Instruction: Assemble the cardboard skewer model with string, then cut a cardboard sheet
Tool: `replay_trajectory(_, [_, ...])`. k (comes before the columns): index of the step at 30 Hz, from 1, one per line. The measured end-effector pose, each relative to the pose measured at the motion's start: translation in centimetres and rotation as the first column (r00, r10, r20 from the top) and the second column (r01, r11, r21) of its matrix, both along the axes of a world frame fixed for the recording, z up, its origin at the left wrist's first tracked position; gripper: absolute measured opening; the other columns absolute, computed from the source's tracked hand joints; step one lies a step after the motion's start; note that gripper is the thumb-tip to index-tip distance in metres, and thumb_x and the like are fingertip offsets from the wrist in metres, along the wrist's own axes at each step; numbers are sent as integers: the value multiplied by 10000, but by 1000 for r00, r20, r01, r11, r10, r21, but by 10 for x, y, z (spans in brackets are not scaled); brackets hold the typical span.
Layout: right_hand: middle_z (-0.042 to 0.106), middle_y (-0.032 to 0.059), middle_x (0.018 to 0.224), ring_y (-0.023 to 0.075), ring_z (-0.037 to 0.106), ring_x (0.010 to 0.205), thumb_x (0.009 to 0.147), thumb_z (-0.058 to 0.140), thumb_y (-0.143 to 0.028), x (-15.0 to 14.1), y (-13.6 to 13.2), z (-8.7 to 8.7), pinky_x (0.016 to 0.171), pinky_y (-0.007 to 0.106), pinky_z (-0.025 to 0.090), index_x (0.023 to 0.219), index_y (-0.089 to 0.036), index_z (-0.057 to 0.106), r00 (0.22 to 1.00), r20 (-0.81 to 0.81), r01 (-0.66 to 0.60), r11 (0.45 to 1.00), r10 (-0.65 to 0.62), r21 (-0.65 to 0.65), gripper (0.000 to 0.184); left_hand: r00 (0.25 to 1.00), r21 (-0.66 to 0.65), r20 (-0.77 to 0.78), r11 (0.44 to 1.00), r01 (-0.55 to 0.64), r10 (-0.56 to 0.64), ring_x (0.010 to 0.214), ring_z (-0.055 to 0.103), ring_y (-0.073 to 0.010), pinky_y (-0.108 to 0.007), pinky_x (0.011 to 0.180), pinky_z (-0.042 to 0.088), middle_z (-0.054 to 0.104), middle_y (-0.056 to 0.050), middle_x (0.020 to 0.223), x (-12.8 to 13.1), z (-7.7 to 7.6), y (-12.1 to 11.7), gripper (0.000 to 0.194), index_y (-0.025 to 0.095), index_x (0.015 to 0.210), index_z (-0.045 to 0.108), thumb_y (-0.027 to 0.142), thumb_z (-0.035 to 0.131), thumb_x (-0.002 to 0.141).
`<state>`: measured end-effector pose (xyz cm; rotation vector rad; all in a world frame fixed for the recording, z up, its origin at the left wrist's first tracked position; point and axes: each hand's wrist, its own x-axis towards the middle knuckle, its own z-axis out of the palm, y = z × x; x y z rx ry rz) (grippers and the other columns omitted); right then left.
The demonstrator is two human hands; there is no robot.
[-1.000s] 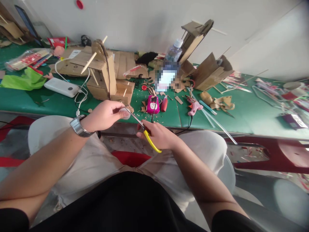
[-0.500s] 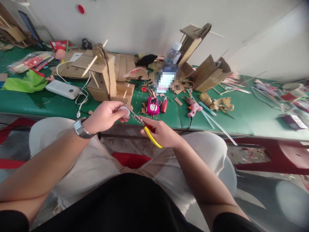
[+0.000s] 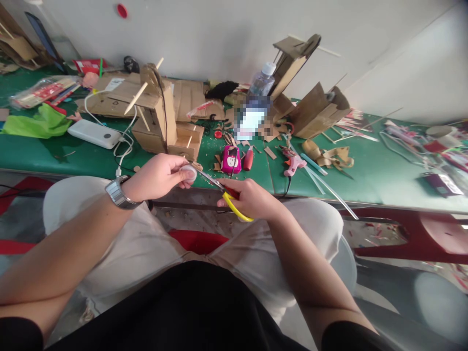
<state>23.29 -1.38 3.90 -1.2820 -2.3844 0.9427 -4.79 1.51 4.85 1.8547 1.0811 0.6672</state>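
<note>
Closest to the camera, a black shirt and pale trousers cover the seated person, whose forearms reach forward over the lap. Just short of the desk, the left hand, with a metal-banded watch at its wrist, pinches a small whitish disc between thumb and fingers. Facing it, the right hand has its fingers closed around the yellow handles of a pair of scissors. The blades slant toward the left hand, their tips right by the upper edge of the disc; whether they touch it is too small to tell.

Along the green desk's near part lie a pink glue gun, its black cord running down over the edge, a magenta box with a cartoon face and, just beside that, a red cylinder. Clear sticks stretch past the edge on the right. On the left, a white power bank with white cables lies near a cardboard structure pierced by wooden sticks. Farther back, a pixelated bright screen leans in front of a clear bottle, with an open cardboard box to its right. Behind everything rises a pale wall bearing a red round piece.
</note>
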Motion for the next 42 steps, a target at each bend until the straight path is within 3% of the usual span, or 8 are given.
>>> replay_trajectory(5, [509, -62, 646, 103, 343, 593, 950, 701, -513, -3, -5, 1, 597, 251, 293, 1385, -156, 670, 1000, -3, -20, 999, 20, 29, 563, 992, 40, -113, 998, 54, -49, 729, 756, -170, -263, 676, 571, 795, -35, 789, -1, 0, 1, 316, 191, 837, 752, 447, 641, 986])
replay_trajectory(10, [523, -52, 648, 109, 318, 611, 951, 698, -518, -5, -3, -3, 604, 252, 292, 1277, -161, 728, 999, 34, 15, 999, -16, 35, 484, 997, -42, -70, 999, 34, -37, 729, 766, -190, -279, 661, 581, 801, -57, 794, 0, -2, 0, 296, 182, 861, 734, 434, 637, 982])
replay_trajectory(12, [526, -48, 652, 110, 319, 612, 950, 697, -530, -4, -2, -3, 606, 253, 291, 1238, -160, 739, 999, 44, 12, 999, -13, 41, 471, 999, -75, -42, 997, 20, -23, 744, 776, -204, -303, 684, 596, 812, -73, 827, 0, -4, 0, 289, 167, 1065, 721, 432, 641, 981])
replay_trajectory(13, [524, -48, 649, 109, 322, 608, 952, 694, -533, -3, -2, -3, 606, 253, 290, 1232, -162, 738, 999, 43, 2, 999, -4, 46, 468, 999, -80, -38, 997, 14, -17, 759, 781, -210, -316, 707, 600, 818, -77, 848, 0, -5, 0, 373, 158, 1228, 674, 434, 649, 979])
replay_trajectory(15, [515, -53, 639, 107, 329, 595, 960, 685, -532, -1, -1, -3, 606, 255, 286, 1250, -165, 728, 999, 31, -14, 998, 12, 61, 470, 999, -58, -51, 998, 7, -10, 793, 787, -216, -334, 754, 598, 826, -77, 885, -1, -6, -1, 659, 145, 1524, 457, 436, 667, 972])
replay_trajectory(17, [509, -56, 631, 105, 333, 582, 968, 678, -523, 0, -2, -3, 604, 257, 283, 1276, -166, 718, 1000, 24, -15, 997, 14, 71, 474, 995, -9, -97, 1000, 9, -9, 816, 786, -216, -331, 780, 580, 829, -70, 903, -1, -5, -2, 832, 144, 1644, 269, 427, 671, 972])
replay_trajectory(25, [540, -43, 647, 110, 348, 582, 969, 692, -509, -4, -4, -4, 615, 254, 304, 1293, -181, 717, 997, 71, -3, 998, -1, 57, 462, 947, 130, -320, 992, 7, 35, 783, 759, -215, -293, 705, 479, 837, -33, 911, 2, 6, -6, 798, 179, 1654, 290, 384, 656, 975])
replay_trajectory(42, [522, -41, 613, 110, 324, 581, 931, 751, -533, -5, -2, -7, 603, 256, 287, 1207, -172, 756, 995, 80, 47, 995, -55, 92, 454, 942, 105, -335, 994, 22, 14, 838, 761, -229, -313, 776, 498, 832, -34, 924, 1, 11, -7, 771, 192, 1651, 281, 387, 619, 987])
